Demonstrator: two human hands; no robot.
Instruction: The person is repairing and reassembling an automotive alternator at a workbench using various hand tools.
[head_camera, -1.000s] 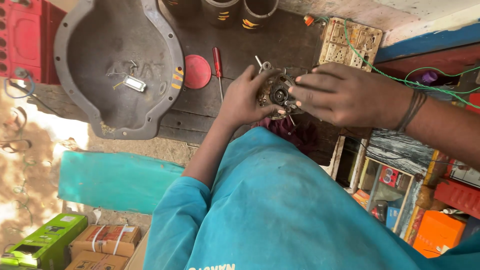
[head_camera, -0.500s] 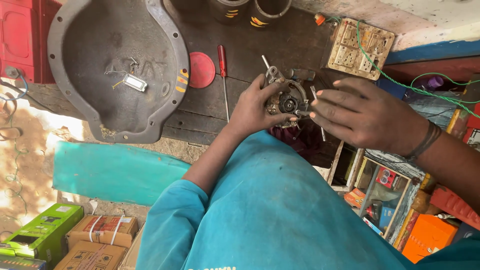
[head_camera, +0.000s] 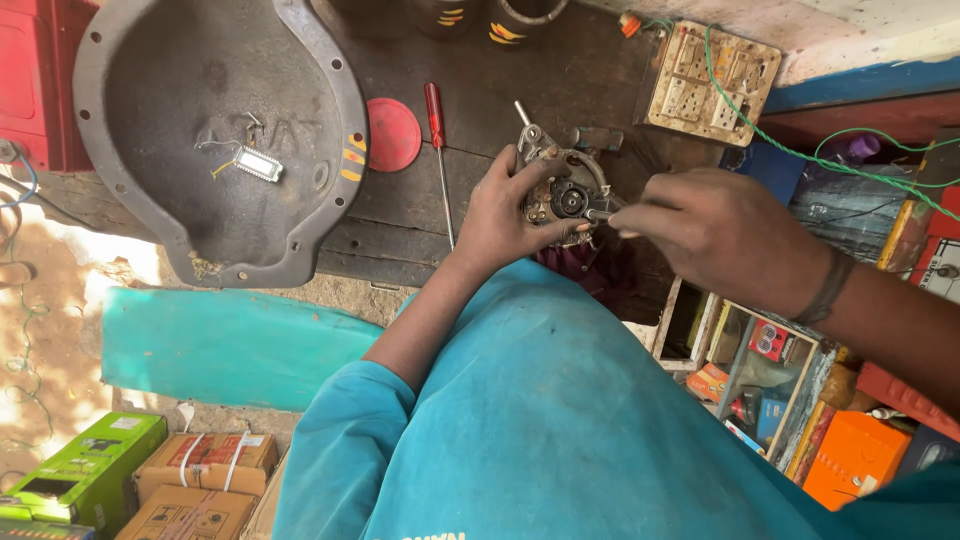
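With the left hand (head_camera: 505, 215) closed around the small motor assembly (head_camera: 562, 195) above the table (head_camera: 400, 215), the right hand (head_camera: 725, 235) pinches a thin tool at its hub, which could slip and gouge fingers.

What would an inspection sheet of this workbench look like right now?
Surface: dark wooden bench, worn.
Job's things: round metal part with black centre, held over bench edge.
Clutter: grey metal cover, red disc, red screwdriver.
Grip: left hand cups part; right hand pinches a small piece at its centre.
Cables: green wire from switchboard.
Surroundings: cardboard boxes, green box, teal sheet.
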